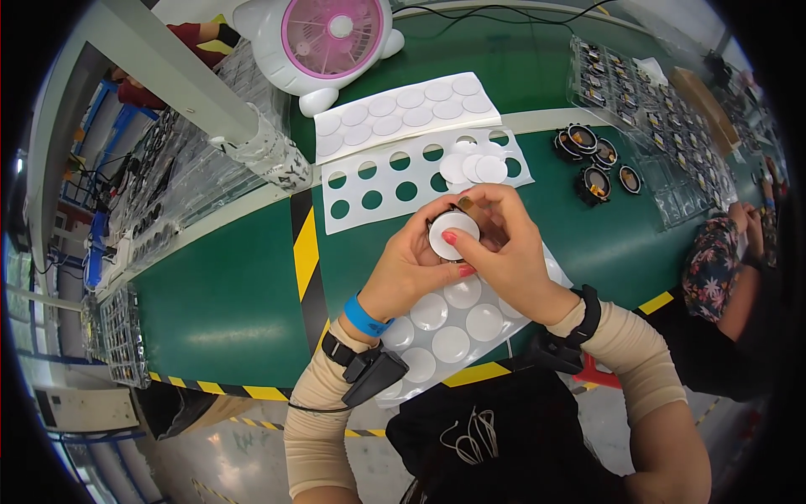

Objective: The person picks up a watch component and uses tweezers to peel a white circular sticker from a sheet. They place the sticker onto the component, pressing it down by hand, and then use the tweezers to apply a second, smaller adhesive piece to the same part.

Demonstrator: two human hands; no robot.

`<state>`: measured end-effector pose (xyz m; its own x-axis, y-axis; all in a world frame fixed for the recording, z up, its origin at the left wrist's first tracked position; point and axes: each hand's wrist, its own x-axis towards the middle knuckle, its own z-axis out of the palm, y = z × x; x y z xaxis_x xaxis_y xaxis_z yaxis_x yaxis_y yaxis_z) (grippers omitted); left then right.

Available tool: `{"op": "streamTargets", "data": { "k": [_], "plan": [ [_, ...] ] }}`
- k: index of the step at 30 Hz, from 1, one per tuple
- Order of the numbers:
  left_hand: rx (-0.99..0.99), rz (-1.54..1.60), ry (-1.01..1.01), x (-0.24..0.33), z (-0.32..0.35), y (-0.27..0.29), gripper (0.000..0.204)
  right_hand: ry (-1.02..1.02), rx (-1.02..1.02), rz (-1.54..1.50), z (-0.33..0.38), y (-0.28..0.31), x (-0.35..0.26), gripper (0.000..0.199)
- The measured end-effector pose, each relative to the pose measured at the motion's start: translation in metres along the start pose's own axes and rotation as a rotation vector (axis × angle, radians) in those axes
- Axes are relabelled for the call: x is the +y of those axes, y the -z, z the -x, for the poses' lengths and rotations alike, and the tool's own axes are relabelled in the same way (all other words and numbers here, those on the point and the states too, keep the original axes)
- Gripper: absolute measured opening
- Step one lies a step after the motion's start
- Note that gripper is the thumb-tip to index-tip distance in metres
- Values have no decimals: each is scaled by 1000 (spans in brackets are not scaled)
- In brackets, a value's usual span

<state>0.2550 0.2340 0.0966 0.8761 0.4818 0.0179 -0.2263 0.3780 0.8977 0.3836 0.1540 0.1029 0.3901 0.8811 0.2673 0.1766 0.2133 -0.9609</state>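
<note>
The left hand [411, 265] and right hand [516, 248] both have their grip closed on one white-faced round part [457, 224], held above the desk [227, 286] just in from its near edge; the left wraps its left side, and the right presses a thumb on the white face. Under the wrists, a translucent disc sheet [457, 317] reaches the near edge. Just beyond the hands lies a perforated sheet [386, 180] with loose white discs [489, 170] heaped toward its right end, and past that a second sheet of discs [398, 111]. A pink-and-white fan [340, 27] stands toward the far edge. Black round parts [594, 183] sit to the right, near clear trays [669, 206] toward the far right corner.
</note>
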Motion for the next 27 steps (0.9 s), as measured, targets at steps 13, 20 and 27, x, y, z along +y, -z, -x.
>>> {"op": "streamTargets", "data": {
  "k": [13,20,27],
  "plan": [
    [68,-121,48,-6,-1,-5,71,-45,-109,129,-11,2,10,35],
    [51,-231,102,-4,-3,2,75,-38,-235,192,-11,9,8,35],
    [134,208,55,10,-3,0,44,-53,-25,90,-17,16,-7,24]
  ]
}}
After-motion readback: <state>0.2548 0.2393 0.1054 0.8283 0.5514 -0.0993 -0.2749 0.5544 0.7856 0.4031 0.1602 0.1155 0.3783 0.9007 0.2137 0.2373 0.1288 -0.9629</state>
